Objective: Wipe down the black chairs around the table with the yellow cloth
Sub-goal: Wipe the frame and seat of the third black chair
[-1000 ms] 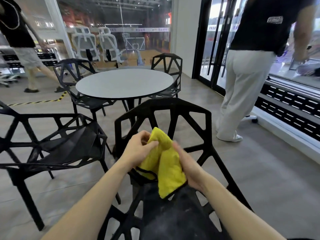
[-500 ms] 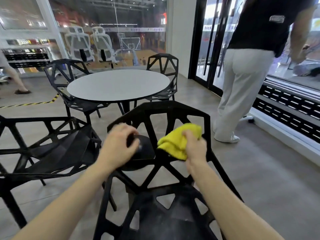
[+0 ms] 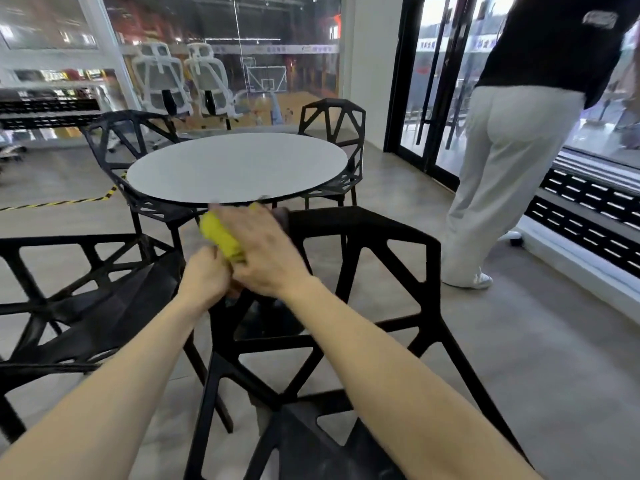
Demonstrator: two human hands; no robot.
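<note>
Right hand lay over the yellow cloth, gripping it against the near chair. Left hand was curled; its grip could not be told.

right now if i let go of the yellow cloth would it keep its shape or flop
Probably flop: the yellow cloth is bunched and folded under the right hand, so it looks soft. It seems light, and its nap would likely grip the black chair rather than slide.

Obstacles: black angular lattice-back chair directly ahead; matching black chair close at left; round grey table just beyond. Standing person in white trousers at right. Open grey floor between.
</note>
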